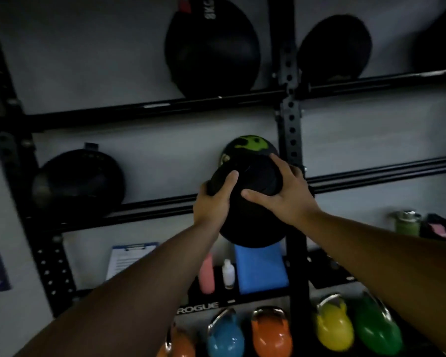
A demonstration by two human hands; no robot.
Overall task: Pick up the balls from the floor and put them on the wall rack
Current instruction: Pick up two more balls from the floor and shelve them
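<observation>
I hold a black ball (pixel 252 186) in both hands in front of the middle rail of the black wall rack (pixel 291 119). My left hand (pixel 213 204) grips its left side and my right hand (pixel 281 194) presses on its right and top. Right behind it, a black ball with green markings (pixel 250 145) rests on the same rail. Another black ball (pixel 77 181) sits at the left of that rail. Two more black balls (pixel 211 45) (pixel 335 45) sit on the upper rail.
Below the rails a shelf carries a pink bottle (pixel 206 274), a small white bottle (pixel 228 274), a blue pad (pixel 262 266) and a clipboard (pixel 126 258). Coloured kettlebells (pixel 271 333) line the bottom. A green flask (pixel 407 222) stands at the right.
</observation>
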